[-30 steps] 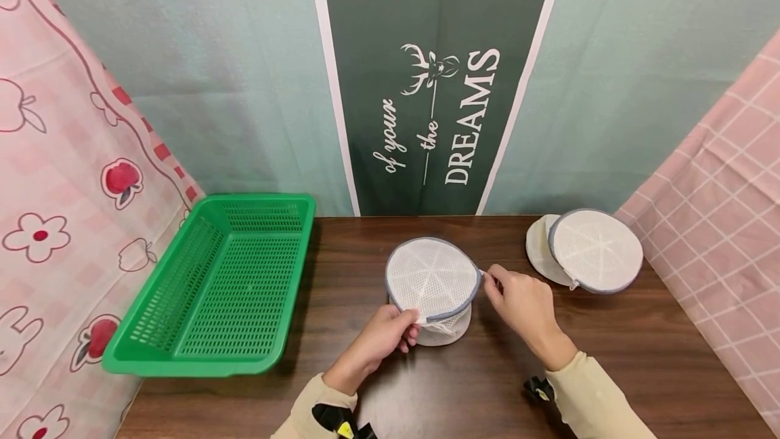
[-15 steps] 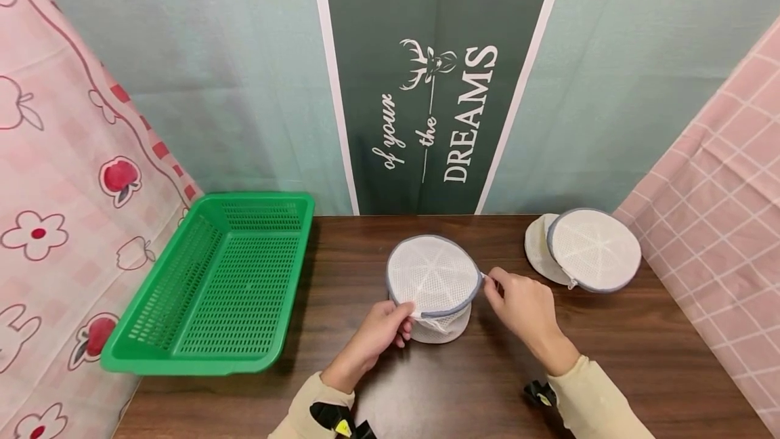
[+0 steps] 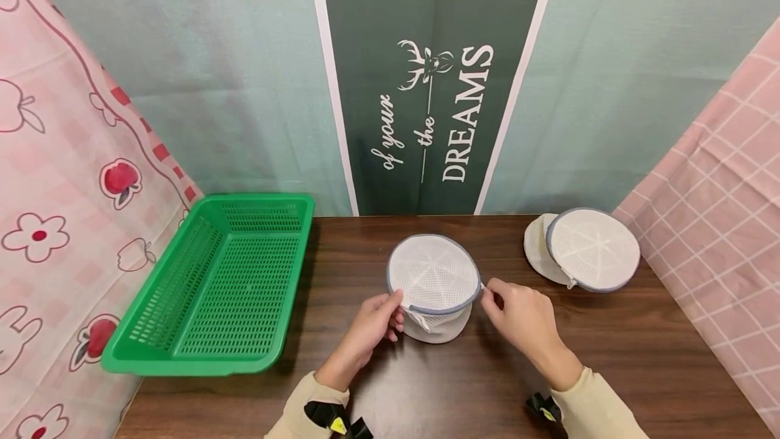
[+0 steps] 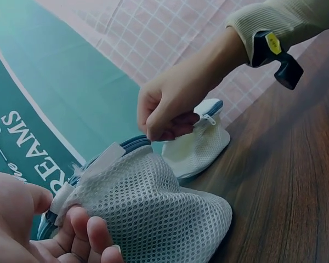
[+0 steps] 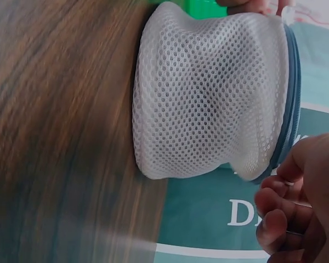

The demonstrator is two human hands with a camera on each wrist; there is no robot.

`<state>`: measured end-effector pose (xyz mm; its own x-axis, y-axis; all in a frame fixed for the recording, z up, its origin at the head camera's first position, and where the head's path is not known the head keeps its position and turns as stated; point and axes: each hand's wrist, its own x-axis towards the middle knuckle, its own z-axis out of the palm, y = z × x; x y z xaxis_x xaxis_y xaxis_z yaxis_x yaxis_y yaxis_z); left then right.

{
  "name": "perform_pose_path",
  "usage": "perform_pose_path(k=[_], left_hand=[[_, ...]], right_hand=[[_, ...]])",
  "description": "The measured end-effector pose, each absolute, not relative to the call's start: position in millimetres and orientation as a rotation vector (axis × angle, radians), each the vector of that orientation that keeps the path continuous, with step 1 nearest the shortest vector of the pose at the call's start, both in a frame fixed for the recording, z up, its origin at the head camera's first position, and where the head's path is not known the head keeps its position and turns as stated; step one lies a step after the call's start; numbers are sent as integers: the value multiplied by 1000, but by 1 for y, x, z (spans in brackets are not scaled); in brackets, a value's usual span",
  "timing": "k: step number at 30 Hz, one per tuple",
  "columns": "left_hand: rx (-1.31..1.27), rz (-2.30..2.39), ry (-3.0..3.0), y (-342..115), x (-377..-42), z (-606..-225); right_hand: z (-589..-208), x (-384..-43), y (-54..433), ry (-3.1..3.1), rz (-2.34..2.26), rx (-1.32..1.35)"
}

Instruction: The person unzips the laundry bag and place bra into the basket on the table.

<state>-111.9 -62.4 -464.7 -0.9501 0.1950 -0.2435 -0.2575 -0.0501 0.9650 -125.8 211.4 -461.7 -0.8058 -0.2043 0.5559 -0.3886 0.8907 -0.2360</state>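
Note:
A white mesh laundry bag (image 3: 434, 273) with a blue-grey zippered rim stands upright on the wooden table, its round lid on top. My left hand (image 3: 370, 324) pinches the rim at the front left, thumb on top; a white fabric strip (image 4: 101, 164) runs along the rim beside it in the left wrist view. At the rim's right side, the thumb and index finger of my right hand (image 3: 521, 314) pinch the zipper end; the small part between them is mostly hidden. The bag's mesh side (image 5: 208, 93) sags slightly inward in the right wrist view.
A second mesh laundry bag (image 3: 594, 249), its lid tilted, lies at the back right near the pink checked curtain. The green plastic basket (image 3: 283, 310) stands on the left. A green curtain (image 3: 408, 175) hangs along the table's back edge.
My left hand has slid a little left along the rim. The front of the rim with its loose white strip has shifted left. My right hand has come slightly lower, still pinching the rim's right side.

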Motion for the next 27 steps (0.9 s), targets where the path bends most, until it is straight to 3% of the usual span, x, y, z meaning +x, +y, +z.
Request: perform_pose_path(k=[27], left_hand=[[-148,2253,1875,-70,-118,-462]], right_hand=[[-441,-93,192,-2548,535,594]])
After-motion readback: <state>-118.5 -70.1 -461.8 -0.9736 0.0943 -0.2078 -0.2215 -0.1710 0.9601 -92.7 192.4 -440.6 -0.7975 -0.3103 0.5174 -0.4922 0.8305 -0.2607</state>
